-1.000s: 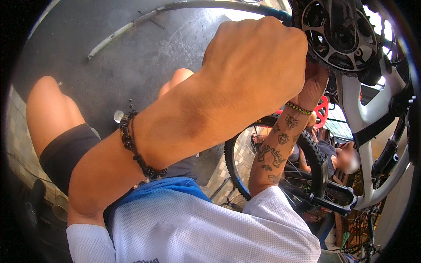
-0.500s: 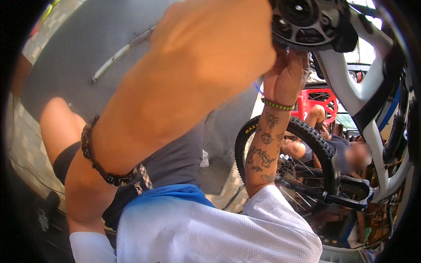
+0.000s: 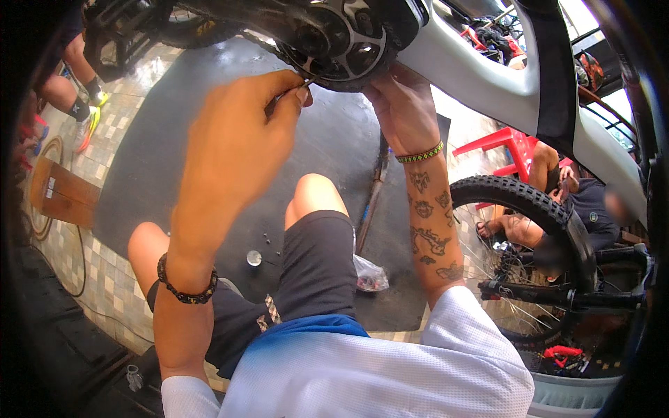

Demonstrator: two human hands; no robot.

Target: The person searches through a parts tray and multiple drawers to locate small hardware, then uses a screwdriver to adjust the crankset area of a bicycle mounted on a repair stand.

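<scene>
A bicycle's crankset with a dark spoked chainring (image 3: 359, 42) hangs at the top of the head view, joined to a white and black frame (image 3: 488, 80). My left hand (image 3: 237, 132) is closed, thumb and index finger pinching a thin metal rod-like tool (image 3: 310, 81). Its tip meets the chainring's lower edge. My right hand (image 3: 408, 108) reaches up beneath the chainring from the right, palm turned inward. Its fingertips are hidden behind the crankset, so what they touch cannot be seen.
Below lies a dark mat (image 3: 202, 188) with a small round container (image 3: 254, 258) and a clear plastic bag (image 3: 369, 273). A front wheel (image 3: 529, 198) stands at right, before a seated person (image 3: 592, 209) and a red chair (image 3: 512, 150). Another person's legs (image 3: 66, 94) show at far left.
My view has shifted, bringing the crankset lower and further left. My left hand, earlier high across the view and hiding the chainring's left side, now sits lower left with the tool visible.
</scene>
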